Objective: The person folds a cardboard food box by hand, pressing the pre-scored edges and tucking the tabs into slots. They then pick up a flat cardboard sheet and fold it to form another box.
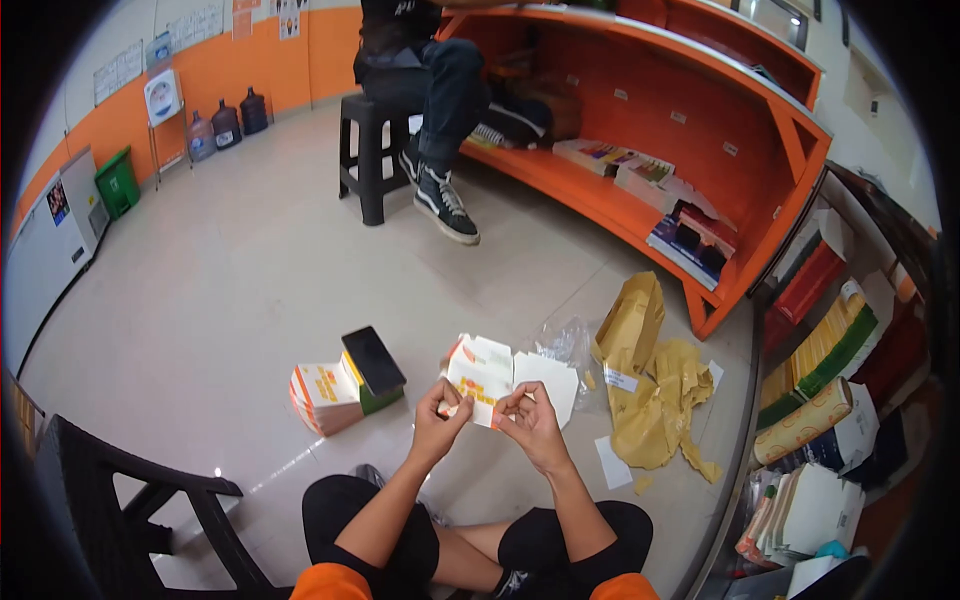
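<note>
Cardboard box blank [497,378], white with orange and yellow print, sits just below the middle of the frame, lifted off the floor and only partly shaped: some panels stand up at its left end while a broad white flap on the right lies flat and open, so the folding looks begun but far from finished. Going from the left of the frame, a stack of flat printed blanks [322,396] lies on the tiled floor, with a dark phone [373,360] resting on top of it; judging by that stack, a good many pieces are not yet folded, and I see no finished box anywhere in view. Next comes the left hand [440,412], its fingers curled and pinched on the lower left edge of the blank. Just right of it, the right hand [530,418] is likewise closed in a pinch on the lower middle edge, fingers bent over a flap. Further right, crumpled clear plastic [566,342] and torn brown wrapping paper [650,385] lie spread on the floor, suggesting a pack has been opened. At the upper middle of the frame another person sits on a black stool [368,150] beside orange shelving [700,130].
</note>
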Demonstrator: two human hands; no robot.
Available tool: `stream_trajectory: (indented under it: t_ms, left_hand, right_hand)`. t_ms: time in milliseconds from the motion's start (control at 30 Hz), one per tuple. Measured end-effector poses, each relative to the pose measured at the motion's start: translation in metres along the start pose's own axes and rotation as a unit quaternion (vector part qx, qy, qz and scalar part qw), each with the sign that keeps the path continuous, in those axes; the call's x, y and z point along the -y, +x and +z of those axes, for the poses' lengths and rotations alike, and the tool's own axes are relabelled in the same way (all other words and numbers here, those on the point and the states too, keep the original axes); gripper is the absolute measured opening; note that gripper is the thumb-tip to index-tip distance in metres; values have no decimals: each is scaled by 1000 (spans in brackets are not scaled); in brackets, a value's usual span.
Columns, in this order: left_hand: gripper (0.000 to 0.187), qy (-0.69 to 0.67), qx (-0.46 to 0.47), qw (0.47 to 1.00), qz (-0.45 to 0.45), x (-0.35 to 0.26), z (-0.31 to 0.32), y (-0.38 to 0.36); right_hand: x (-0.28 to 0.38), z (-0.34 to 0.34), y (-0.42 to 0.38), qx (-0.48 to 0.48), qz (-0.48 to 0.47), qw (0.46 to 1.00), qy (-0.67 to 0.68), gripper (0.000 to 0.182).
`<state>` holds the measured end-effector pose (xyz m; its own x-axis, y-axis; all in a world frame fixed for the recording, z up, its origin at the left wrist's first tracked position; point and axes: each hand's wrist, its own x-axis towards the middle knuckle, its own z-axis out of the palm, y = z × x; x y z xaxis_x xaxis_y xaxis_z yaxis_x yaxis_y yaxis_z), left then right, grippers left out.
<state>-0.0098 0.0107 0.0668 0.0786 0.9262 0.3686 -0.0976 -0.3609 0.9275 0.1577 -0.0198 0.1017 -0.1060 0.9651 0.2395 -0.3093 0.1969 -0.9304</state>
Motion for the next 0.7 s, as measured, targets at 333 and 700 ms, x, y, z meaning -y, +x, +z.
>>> stream_trajectory:
  t_ms: [333,700]
  left_hand:
    - [38,-235,-77,951,-183,-37,7,7]
    - [37,-69,-65,992,-89,-113,-134,-3]
  right_hand:
    - [-7,41,-6,87,-281,847,-442,22]
    - [15,35,-8,92,93,960,246,105]
